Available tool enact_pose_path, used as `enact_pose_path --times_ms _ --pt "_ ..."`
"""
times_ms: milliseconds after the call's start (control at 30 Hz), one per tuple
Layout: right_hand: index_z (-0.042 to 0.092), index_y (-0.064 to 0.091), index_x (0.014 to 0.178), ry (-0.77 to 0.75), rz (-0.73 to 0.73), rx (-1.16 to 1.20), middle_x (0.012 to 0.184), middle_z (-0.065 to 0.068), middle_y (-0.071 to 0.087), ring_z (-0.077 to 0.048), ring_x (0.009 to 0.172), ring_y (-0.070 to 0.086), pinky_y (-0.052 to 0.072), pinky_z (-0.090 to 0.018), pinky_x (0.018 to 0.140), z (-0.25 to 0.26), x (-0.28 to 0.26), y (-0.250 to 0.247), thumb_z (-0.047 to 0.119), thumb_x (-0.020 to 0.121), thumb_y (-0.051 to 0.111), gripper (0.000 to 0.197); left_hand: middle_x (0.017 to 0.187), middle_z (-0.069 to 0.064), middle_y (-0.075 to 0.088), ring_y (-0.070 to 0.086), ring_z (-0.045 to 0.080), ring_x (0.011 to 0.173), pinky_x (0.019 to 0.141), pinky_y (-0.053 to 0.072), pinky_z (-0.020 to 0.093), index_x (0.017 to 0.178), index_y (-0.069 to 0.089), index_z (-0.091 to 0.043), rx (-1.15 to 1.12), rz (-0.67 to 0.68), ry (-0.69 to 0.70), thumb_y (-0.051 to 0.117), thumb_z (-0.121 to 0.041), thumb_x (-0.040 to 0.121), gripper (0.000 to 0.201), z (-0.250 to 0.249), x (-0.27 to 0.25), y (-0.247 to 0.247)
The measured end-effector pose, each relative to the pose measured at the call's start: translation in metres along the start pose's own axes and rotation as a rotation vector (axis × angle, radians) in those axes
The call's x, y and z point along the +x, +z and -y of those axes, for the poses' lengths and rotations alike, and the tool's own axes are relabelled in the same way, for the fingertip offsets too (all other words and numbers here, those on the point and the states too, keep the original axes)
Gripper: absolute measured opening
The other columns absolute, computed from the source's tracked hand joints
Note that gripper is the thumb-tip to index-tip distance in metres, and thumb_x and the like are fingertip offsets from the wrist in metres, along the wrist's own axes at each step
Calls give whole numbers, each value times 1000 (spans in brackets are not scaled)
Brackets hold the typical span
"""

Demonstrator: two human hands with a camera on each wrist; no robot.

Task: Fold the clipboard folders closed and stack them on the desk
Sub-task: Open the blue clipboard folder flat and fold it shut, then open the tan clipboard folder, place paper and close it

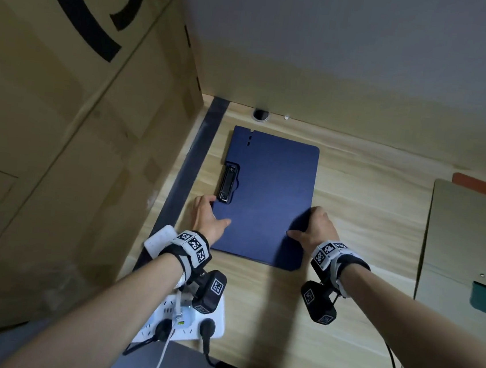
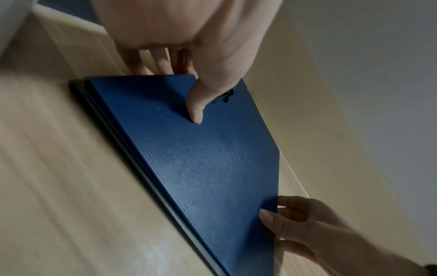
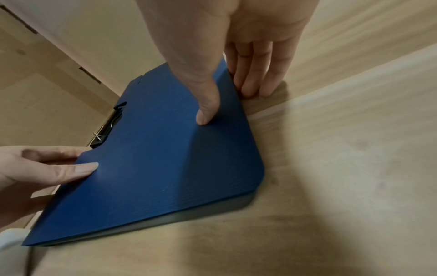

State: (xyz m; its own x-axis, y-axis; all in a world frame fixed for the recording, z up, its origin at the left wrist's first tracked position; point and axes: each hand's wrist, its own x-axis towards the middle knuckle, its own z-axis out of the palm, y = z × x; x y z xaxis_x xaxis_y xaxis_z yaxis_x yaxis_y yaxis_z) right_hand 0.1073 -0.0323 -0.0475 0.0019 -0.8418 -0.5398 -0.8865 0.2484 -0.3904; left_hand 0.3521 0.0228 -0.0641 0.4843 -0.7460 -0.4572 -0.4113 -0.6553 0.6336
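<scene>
1. Flat on the pale wooden desk [image 1: 351,225] lies a closed dark-blue ribbed plastic clipboard folder [image 1: 267,198], its black metal clip [image 1: 228,183] at the left edge.
2. Left hand [image 1: 209,217] and right hand [image 1: 318,229] each grasp a side edge, thumbs on top.

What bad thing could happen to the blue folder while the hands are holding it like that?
The blue folder is held only at its side edges by the left hand and right hand, so it might slip or slide crooked on the desk. The left hand sits right beside the metal clip, so a finger could catch on it.
</scene>
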Motion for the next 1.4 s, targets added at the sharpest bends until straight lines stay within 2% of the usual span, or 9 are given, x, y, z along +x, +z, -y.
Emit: enact_pose_path --times_ms 100,500,833,1000,1067,1133,1200,1300,1400 --pt "6 41 120 7 8 -38 125 -16 52 -37 111 57 47 -41 92 6 0 1 34 70 83 71 133 6 42 44 23 125 102 36 30 127 48 -11 -6 -9 -7 79 -10 74 62 3 2 0" --pt "4 39 117 45 -42 -62 124 -16 48 -42 105 58 46 -43 86 6 -5 6 29 72 82 67 130 6 45 44 25 126 106 39 35 125 51 -11 41 -18 1 80 -11 72 60 -1 4 4" --pt "5 40 119 166 -73 -49 124 -16 48 -42 104 58 48 -44 87 -65 -21 -21 27 70 83 68 130 5 46 42 23 126 104 32 27 125 50 -11 186 75 100 79 -19 74 60 -35 -36 56" --pt "7 42 119 151 -87 -6 124 -15 48 -41 102 59 49 -43 87 -86 -24 -23 30 68 84 70 129 2 51 44 23 125 106 38 33 125 49 -17 322 101 133 79 -34 70 65 -39 -43 64" --pt "9 42 121 136 -63 11 126 -13 47 -40 105 58 48 -41 88 -90 -23 -27 33 68 84 72 133 4 51 45 23 126 108 39 35 133 43 -16 224 115 65 83 -25 66 79 -46 -44 62" --pt "10 41 126 107 -32 2 129 -13 47 -38 109 57 47 -41 91 -96 -24 -35 38 70 82 75 143 8 44 43 24 131 107 36 27 145 30 -15 52 129 -23 80 -7 69 92 -57 -43 57" --pt "11 39 132 82 -41 7 132 -12 48 -35 112 57 48 -41 93 -108 -26 -48 45 73 78 79 150 10 36 37 26 137 106 31 25 149 23 -12 -27 115 -55 73 1 73 92 -72 -44 53" --pt "14 40 133 76 -98 26 130 -10 52 -30 111 59 49 -42 93 -139 -33 -71 50 76 73 75 144 10 44 37 28 136 114 28 37 145 31 -11 -5 0 21 72 -7 73 83 -95 -47 56" --pt "14 43 130 117 -143 17 126 -10 54 -27 109 59 49 -44 93 -181 -45 -95 43 81 71 63 128 6 54 50 26 120 104 42 41 133 43 -12 -103 -12 119 69 -8 75 64 -121 -58 81"
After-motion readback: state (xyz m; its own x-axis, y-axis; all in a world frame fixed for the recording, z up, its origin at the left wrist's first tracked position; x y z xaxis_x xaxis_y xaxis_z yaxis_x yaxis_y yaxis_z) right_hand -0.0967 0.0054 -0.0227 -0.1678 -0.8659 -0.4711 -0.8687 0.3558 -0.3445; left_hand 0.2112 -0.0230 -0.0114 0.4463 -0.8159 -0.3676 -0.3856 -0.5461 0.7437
